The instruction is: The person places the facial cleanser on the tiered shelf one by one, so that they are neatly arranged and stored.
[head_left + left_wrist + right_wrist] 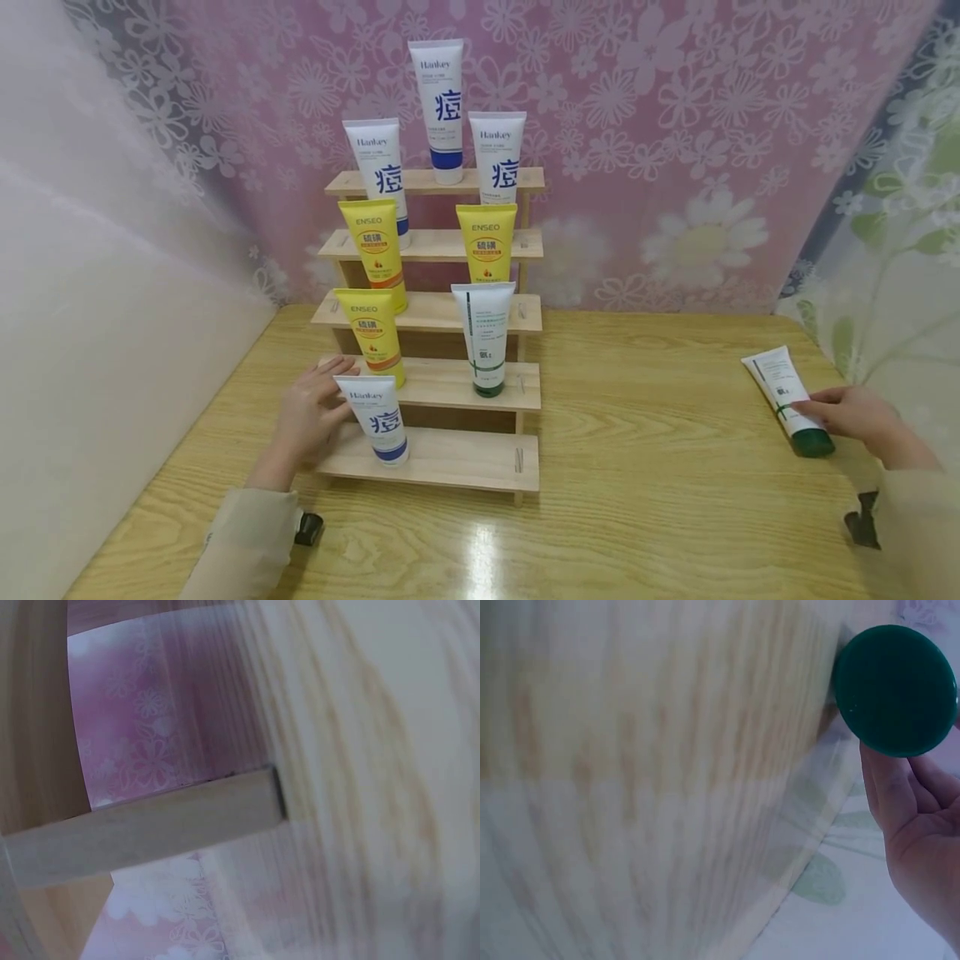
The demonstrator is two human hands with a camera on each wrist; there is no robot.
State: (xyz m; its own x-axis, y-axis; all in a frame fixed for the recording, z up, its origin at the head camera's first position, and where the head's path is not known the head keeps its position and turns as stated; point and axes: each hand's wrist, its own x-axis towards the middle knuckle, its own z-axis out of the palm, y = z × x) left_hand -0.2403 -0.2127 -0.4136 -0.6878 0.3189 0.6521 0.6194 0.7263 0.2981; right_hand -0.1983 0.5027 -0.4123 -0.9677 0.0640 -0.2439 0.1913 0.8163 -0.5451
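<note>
At the right of the head view, my right hand [858,417] pinches a white squeeze tube [782,387] with a green cap, tilted low over the table. Its round green cap [896,690] faces the right wrist camera, with the fingers around the tube behind it. My left hand [309,408] is at the left side of a stepped wooden display rack [472,462], its fingers reaching toward a yellow tube [372,333]. Whether they touch that tube or only the rack cannot be told. Just below stands a white-and-blue tube [377,421] on the lowest step. The left wrist view shows only rack wood, no hand.
Higher steps bear more upright tubes: a white one with a green cap [485,337], two yellow ones, one [487,242] at right, and several white-and-blue ones, the topmost [441,108] highest. A flowered backdrop [645,167] rises behind the wooden table [637,500].
</note>
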